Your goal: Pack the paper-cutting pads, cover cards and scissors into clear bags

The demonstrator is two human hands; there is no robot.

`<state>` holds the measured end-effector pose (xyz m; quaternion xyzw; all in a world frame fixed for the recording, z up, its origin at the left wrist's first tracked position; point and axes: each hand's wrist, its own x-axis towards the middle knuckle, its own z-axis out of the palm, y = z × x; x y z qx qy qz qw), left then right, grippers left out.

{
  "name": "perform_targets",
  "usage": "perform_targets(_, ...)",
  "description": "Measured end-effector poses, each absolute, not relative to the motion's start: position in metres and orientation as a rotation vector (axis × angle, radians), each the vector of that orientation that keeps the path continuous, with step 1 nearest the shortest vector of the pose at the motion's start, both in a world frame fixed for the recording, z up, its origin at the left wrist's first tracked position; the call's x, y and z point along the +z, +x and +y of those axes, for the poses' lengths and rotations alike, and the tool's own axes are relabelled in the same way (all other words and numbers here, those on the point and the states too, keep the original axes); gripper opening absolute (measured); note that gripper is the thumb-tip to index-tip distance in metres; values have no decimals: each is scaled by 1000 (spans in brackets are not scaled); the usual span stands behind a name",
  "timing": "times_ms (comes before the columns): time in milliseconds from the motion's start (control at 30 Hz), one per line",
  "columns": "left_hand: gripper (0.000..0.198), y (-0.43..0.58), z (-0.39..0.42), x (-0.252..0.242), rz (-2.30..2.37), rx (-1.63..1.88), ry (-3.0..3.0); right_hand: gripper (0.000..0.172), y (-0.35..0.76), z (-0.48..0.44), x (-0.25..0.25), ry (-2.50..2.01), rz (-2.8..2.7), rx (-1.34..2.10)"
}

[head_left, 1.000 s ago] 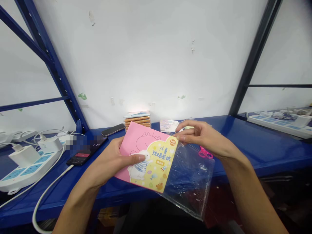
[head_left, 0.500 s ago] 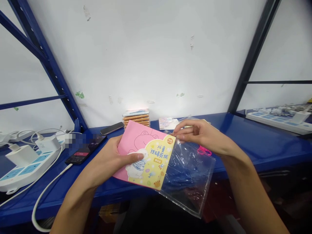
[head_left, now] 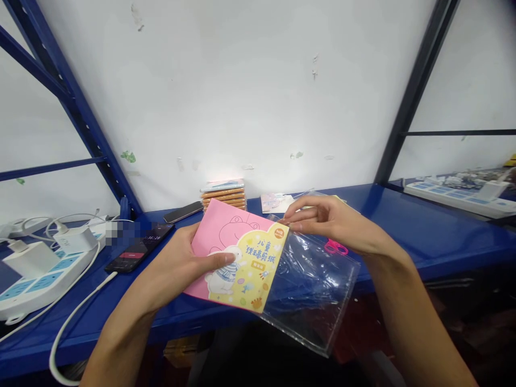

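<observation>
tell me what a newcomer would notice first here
Probably the pink-and-yellow paper pack, mid-view in the left hand. Next, the shiny clear plastic sleeve extending to its right, with the right hand at the sleeve's top. The white power strip at far left also stands out.

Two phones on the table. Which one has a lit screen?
The nearer phone, beside the left power strip: digits and a red bar show on it. The other phone, back by the stack of packets, looks dark.
</observation>
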<state>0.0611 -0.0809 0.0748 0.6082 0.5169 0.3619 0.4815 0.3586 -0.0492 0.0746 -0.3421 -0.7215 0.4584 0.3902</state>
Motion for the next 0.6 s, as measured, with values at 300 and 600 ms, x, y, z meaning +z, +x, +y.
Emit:
perform_targets(300, 40, 61, -82, 70, 1291, 955, 1540, 21, 356, -46, 71, -927, -1801, 1107)
perform_targets(600, 43, 64, -82, 69, 1251, 935, 1519, 23, 357, -47, 67, -967, -1832, 978)
